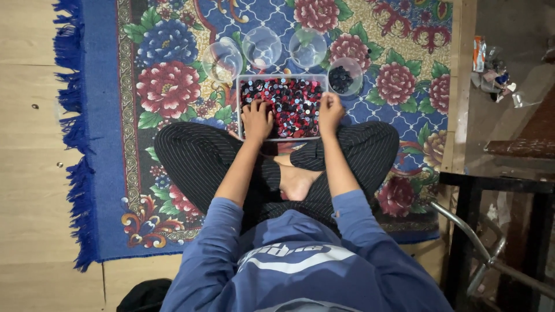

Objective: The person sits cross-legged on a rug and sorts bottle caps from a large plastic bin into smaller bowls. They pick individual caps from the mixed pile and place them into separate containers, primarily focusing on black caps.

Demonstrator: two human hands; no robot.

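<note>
A clear rectangular tray (pixel 281 77) full of small red, black and pale round pieces lies on a flowered rug in front of my crossed legs. My left hand (pixel 256 119) rests flat on the pieces at the tray's near left corner, fingers spread. At the tray's near right side my right hand (pixel 330 111) is curled into a loose fist; whether it holds any pieces is hidden. Beyond the tray stand several clear round bowls: one (pixel 222 61), another (pixel 262 46) and a third (pixel 307 48) look empty, while the rightmost bowl (pixel 345 75) holds dark pieces.
The blue-fringed flowered rug (pixel 173 86) lies on a pale wooden floor (pixel 29 173). A dark table with metal legs (pixel 497 190) stands at the right, with small clutter (pixel 491 69) beyond it. A black object (pixel 144 296) sits at the bottom left.
</note>
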